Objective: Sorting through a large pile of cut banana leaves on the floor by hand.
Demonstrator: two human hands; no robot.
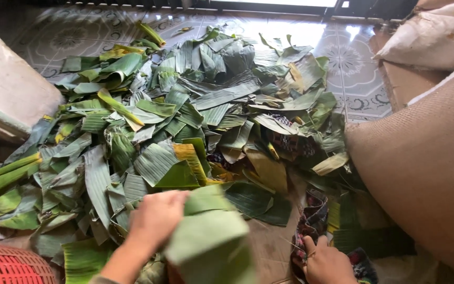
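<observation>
Tiled floor (342, 63), folded banana leaf (211, 231) upright

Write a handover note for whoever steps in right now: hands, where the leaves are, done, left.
Left hand: fingers grip a folded green banana leaf near the bottom centre.
Right hand: rests on patterned cloth on the floor, holding no leaf.
Leaf pile: spread loose over the tiled floor; red basket bottom left, burlap sack on the right.
Done: one leaf picked up.
Left: the pile remains unsorted.

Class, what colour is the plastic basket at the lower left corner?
The basket is red, with a mesh wall; the head view shows it.
</observation>
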